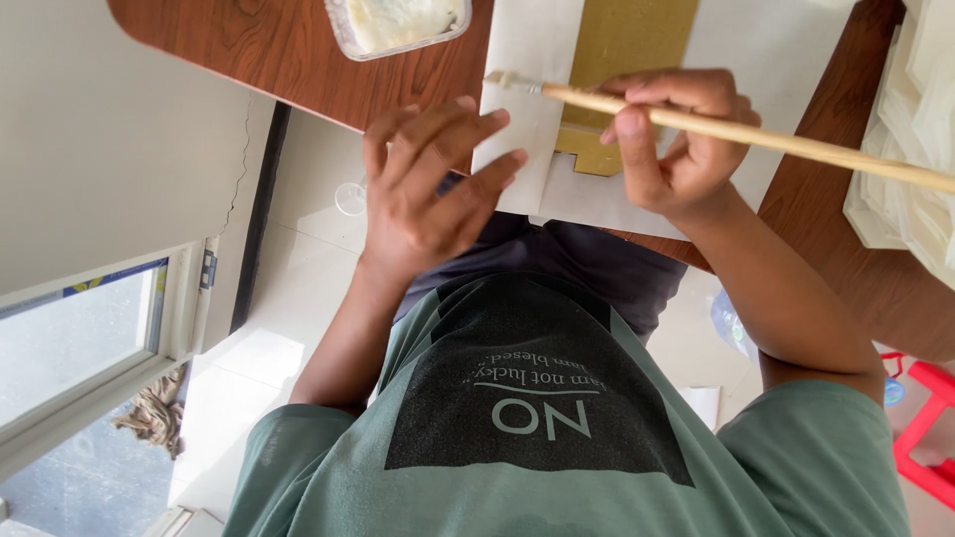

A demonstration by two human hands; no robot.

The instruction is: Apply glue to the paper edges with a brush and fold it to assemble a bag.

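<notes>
Wooden table (298,60): right hand (676,149) grip clenched around brush (756,134); left hand (433,189) flat, pressing paper (527,99).

Table (298,55): dark reddish-brown wood-grain top, rounded corner. On it: white paper sheet (766,60) w/ gold-brown card piece (627,40), overhanging near edge; clear plastic tub (398,25) w/ pale paste, at far edge; stack of whitish sheets (910,129) at one side.
</notes>
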